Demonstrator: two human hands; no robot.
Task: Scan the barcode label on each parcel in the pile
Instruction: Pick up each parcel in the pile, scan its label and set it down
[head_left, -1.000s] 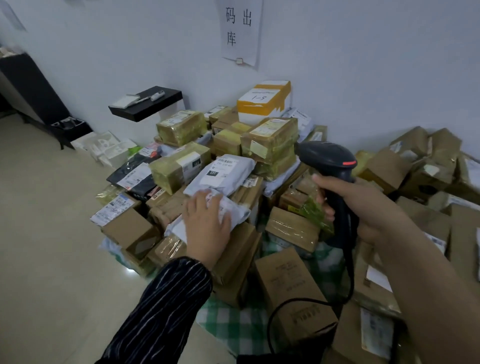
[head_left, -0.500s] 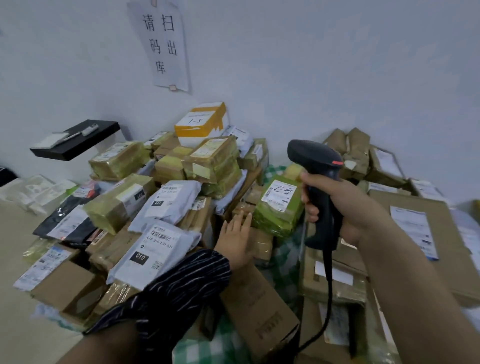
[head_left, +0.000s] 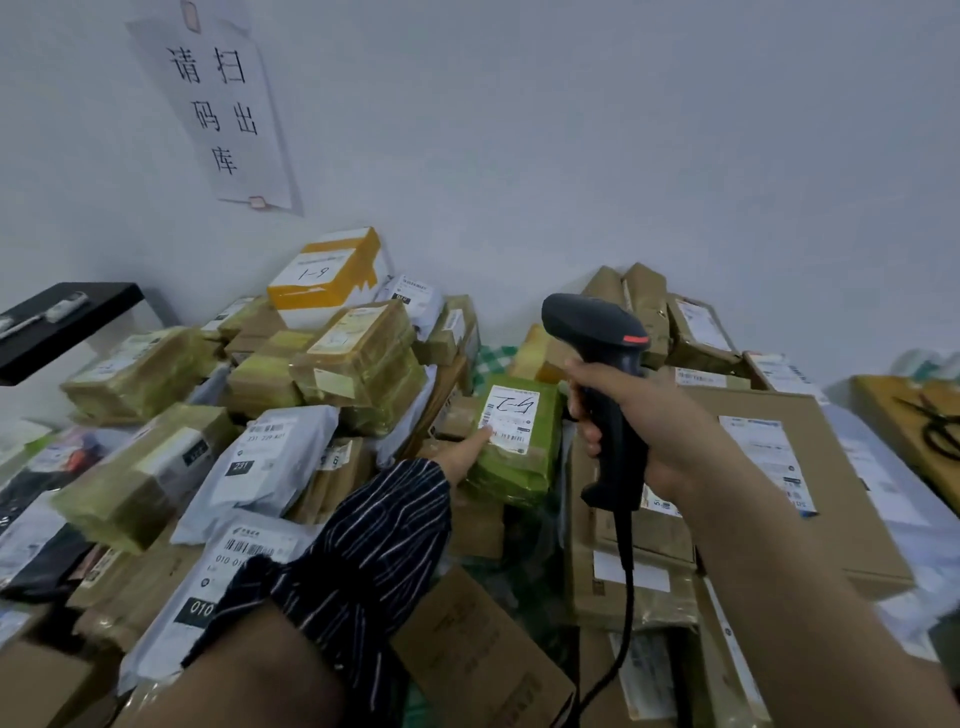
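Centre frame: the left hand (head_left: 460, 458), fingers extended, touches the white barcode label (head_left: 510, 415) of the green tape-wrapped parcel (head_left: 519, 470), apparently steadying it for reading, while the right hand (head_left: 662, 434) clasps the black corded handheld scanner (head_left: 597, 332) raised just right of it.

Above the pile (head_left: 156, 467) the air is open up to the wall (head_left: 571, 156). The green parcel (head_left: 519, 467) sits in a dip. Taller taped boxes (head_left: 363, 358) crowd its left, and the scanner (head_left: 608, 374) in the right hand (head_left: 660, 431) hangs just beside its right. The left hand (head_left: 460, 460) fills the near approach, a fingertip on the label (head_left: 511, 415). Behind lies a bare strip of checked cloth (head_left: 493, 358).
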